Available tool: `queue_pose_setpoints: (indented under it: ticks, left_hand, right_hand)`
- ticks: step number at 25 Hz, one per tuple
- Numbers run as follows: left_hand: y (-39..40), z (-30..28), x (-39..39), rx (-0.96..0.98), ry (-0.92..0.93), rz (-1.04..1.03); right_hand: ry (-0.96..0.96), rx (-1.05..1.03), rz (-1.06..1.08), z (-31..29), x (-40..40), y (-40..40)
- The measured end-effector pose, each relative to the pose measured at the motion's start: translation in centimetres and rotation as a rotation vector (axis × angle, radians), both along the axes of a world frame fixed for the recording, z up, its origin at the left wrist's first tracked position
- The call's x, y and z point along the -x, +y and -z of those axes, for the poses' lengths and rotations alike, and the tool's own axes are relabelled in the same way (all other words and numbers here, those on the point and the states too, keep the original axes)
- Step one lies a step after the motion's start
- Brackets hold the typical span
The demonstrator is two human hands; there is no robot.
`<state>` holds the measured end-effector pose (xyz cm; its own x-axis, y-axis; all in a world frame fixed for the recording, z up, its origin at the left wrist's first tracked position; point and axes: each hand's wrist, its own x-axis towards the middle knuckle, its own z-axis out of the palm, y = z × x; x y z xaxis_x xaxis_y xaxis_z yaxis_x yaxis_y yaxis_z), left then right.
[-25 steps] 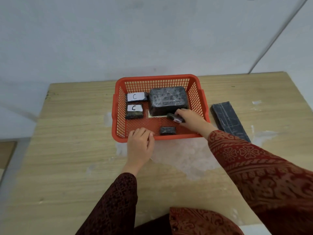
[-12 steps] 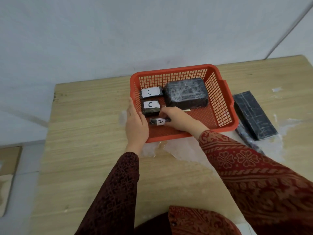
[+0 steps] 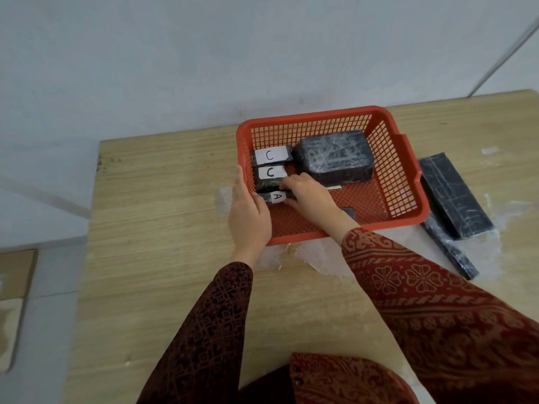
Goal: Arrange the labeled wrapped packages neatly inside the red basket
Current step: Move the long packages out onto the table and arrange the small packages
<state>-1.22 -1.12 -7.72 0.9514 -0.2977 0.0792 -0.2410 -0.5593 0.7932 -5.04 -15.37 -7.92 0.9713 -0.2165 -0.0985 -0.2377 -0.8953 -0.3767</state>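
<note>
The red basket (image 3: 408, 170) stands on the wooden table. Inside, along its left wall, two black packages labelled C lie one behind the other: the far one (image 3: 271, 155), the near one (image 3: 269, 177). In front of them lies a small package labelled A (image 3: 277, 197), pinched by the fingers of my right hand (image 3: 307, 196). A large black wrapped block (image 3: 335, 157) fills the back right. Another small package (image 3: 348, 212) peeks out beside my right wrist. My left hand (image 3: 248, 217) grips the basket's left front rim.
Two long black wrapped packages lie on the table right of the basket: a flat wide one (image 3: 455, 195) and a thin bar (image 3: 449, 250). Clear plastic film (image 3: 306, 255) lies under the basket's front edge. The table's left edge (image 3: 96, 199) drops to the floor.
My right hand carried the A package from the basket's middle to the left side, below the C packages. My left hand shifted from the front rim to the left rim. The view shifted left.
</note>
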Motion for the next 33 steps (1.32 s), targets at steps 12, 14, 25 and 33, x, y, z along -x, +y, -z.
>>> queue_pose_setpoints:
  ticks: [12,14,25,33]
  left_hand:
    - [0.0,-0.1,0.2,0.036,0.02,-0.005]
    - [0.0,-0.2,0.2,0.03,0.021,-0.012]
    - [0.1,-0.4,0.1,0.011,0.038,0.006]
    - [0.1,-0.4,0.2,0.009,0.041,0.003]
  right_hand:
    - [0.064,-0.049,0.078,-1.3,5.3,-4.2]
    - [0.223,-0.014,0.074,-1.5,6.0,-5.8]
    - [0.264,-0.423,0.096,-1.4,4.7,-5.1]
    - [0.165,-0.6,0.349,-0.4,1.9,-1.8]
